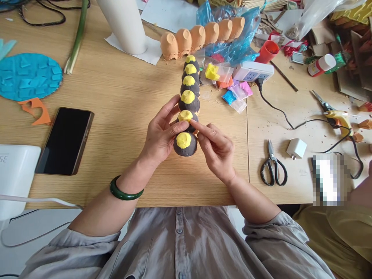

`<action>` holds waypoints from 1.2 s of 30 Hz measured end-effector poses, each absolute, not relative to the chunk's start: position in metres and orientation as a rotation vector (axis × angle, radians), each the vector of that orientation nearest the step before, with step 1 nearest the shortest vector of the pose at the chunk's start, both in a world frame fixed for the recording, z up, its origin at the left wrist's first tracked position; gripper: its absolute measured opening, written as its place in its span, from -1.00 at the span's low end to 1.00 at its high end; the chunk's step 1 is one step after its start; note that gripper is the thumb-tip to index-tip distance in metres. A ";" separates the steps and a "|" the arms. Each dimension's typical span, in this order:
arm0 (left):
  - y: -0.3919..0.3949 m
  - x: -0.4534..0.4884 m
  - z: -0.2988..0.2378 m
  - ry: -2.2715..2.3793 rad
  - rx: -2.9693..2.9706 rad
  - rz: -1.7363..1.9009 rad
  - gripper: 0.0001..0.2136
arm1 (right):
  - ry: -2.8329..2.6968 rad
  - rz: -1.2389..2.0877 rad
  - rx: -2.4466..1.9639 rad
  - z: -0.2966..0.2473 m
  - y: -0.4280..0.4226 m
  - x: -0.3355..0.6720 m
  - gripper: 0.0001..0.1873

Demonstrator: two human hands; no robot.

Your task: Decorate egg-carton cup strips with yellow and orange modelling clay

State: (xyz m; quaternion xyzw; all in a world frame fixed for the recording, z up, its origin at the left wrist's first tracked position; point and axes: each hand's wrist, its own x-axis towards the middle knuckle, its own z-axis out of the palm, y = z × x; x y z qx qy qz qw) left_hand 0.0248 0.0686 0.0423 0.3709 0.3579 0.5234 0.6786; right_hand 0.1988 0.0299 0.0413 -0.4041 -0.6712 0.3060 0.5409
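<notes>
I'm gripping the dome row (186, 149) in my left hand (159, 137) — my right hand (217, 151) is pressing a forefinger on a yellow cap (185, 115), its grip unclear; all six domes look capped.

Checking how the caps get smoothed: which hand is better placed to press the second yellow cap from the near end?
Probably the right hand: its forefinger tip rests on that yellow cap, while the left hand cups the dark strip from the side, steadying it.
</notes>
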 end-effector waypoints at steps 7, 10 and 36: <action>0.069 0.022 0.042 0.804 0.827 1.171 -0.39 | -1.607 0.760 -0.940 0.045 0.030 0.199 -0.61; 0.069 0.022 0.042 0.801 0.820 1.150 -0.36 | -1.369 0.937 -1.030 0.047 0.030 0.199 -0.61; 0.078 0.014 0.028 0.742 1.044 1.028 -0.27 | -0.725 1.746 -0.997 0.062 0.045 0.194 -0.32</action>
